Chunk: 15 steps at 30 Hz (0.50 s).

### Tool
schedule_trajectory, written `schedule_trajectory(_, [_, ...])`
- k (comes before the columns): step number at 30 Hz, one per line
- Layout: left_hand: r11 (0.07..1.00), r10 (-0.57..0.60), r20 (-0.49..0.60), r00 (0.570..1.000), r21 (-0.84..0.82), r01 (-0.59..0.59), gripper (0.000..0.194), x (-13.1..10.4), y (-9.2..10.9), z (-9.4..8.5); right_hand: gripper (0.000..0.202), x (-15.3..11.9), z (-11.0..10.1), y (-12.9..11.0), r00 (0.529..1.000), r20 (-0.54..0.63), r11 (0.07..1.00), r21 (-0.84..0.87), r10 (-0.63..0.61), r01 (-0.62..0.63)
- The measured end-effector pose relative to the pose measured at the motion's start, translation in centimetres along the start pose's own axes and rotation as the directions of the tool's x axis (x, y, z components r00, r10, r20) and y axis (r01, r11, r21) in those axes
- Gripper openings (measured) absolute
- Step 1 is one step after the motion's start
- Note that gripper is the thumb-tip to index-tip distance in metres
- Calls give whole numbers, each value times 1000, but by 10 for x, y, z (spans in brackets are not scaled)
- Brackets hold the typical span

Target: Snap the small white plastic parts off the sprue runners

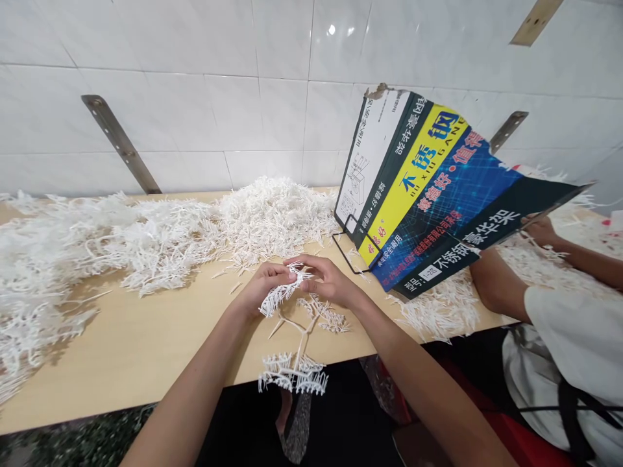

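The left hand [263,287] and the right hand [329,280] both hold one white bunch [277,300] in a narrow grip, above the surface [170,350], before the pile [277,214]. The step seems picking the bunch apart; the next move probably calls for steady left hold, gentle right pull.

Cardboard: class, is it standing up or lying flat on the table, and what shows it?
Standing up: the cardboard rises from the table and hides part of the tiled wall behind it.
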<state>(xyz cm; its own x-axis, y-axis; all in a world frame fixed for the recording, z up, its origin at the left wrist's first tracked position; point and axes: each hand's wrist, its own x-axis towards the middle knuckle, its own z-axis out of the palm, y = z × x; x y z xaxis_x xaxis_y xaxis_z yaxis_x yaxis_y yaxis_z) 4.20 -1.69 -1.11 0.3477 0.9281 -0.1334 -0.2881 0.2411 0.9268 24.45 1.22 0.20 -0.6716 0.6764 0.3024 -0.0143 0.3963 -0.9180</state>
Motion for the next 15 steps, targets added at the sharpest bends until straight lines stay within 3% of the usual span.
schedule_trajectory(4, [994, 16, 39, 999, 109, -20, 30, 1, -1, -1, 48, -4, -7, -5, 1000, -15, 999, -46, 22, -22])
schedule_trajectory(8, [966, 97, 0, 995, 243, -94, 34, 1, 2, 3, 50, -4, -13, -3, 999, 35, 1000, 5, 27, -27])
schedule_trajectory(11, [901, 199, -9, 980, 396, -179, 46, 2, 2, 5, 45, -3, -12, 2, 993, -62, 994, -44, 100, -103])
schedule_trajectory(15, [808, 212, 39, 976, 554, -198, 56, 5, 0, 3, 32, -2, -9, 8, 962, -208, 977, -75, 179, -198])
